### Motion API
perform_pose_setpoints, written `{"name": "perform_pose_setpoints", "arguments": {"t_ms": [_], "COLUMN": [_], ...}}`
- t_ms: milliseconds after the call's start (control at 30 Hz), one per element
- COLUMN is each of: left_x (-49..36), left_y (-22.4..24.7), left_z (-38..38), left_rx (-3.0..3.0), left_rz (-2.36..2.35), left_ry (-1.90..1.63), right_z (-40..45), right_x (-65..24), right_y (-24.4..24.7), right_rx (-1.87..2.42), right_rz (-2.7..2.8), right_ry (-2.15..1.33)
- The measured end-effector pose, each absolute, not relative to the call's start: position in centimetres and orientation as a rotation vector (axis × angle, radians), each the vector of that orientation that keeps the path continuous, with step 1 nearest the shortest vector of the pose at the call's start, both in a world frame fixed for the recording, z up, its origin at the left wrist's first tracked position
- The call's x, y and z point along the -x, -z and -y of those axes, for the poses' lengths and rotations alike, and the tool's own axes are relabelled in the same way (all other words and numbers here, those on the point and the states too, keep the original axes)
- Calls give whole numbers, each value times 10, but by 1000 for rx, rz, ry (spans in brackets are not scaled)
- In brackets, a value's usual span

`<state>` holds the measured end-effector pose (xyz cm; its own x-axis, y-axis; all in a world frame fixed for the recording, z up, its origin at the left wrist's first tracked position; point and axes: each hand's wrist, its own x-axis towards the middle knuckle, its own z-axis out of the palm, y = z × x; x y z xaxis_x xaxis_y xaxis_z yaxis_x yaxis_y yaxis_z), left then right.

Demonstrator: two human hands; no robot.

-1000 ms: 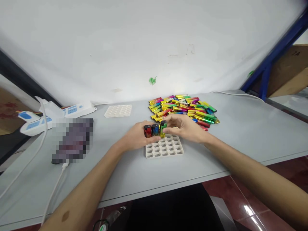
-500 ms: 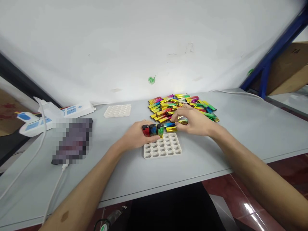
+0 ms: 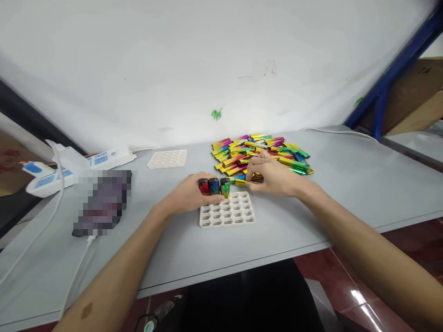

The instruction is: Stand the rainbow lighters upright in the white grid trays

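My left hand point(image 3: 188, 193) is closed around three lighters side by side: a red lighter point(image 3: 204, 186), a blue lighter point(image 3: 214, 186) and a green lighter point(image 3: 225, 188). Their black tops face up, over the back edge of a white tray point(image 3: 227, 216) with rows of oval holes. To the right, at the near edge of a pile of shiny multicoloured lighters point(image 3: 238, 159), my right hand point(image 3: 273, 174) has its fingers and thumb closed on a gold-ended lighter point(image 3: 241, 182). Part of that lighter is hidden by the fingers.
Behind and to the left lies a second white tray point(image 3: 168, 159). A power strip point(image 3: 110, 157) with plugs and a blurred-out dark device point(image 3: 104, 203) on a white cable point(image 3: 81, 263) occupy the table's left side. A white wall point(image 3: 194, 69) rises behind the table.
My right hand has lowered slightly and its fingers have closed on a lighter at the pile's near edge. My left hand has shifted slightly left with the three lighters; the near tray has also moved left.
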<state>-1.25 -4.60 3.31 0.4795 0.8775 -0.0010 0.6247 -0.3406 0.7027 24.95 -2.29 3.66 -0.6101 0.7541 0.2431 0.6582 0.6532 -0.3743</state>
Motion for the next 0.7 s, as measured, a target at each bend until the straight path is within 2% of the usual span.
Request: {"name": "perform_pose_setpoints", "arguments": {"t_ms": [167,333,700], "left_x": [17,23,25], "left_y": [-36,-35,-33], "left_z": [46,44,45], "left_rx": [-2055,-2102,-2053], "left_rz": [-1301,-1375,-1428], "left_ry": [-403,-334,-354], "right_z": [25,24,22], "right_x": [-247,-252,-252], "right_y": [-38,-42,-42], "right_rx": [1203,1085,979], "right_rz": [2062,1790,1682], "right_ry": [-708,-1068,-1320]}}
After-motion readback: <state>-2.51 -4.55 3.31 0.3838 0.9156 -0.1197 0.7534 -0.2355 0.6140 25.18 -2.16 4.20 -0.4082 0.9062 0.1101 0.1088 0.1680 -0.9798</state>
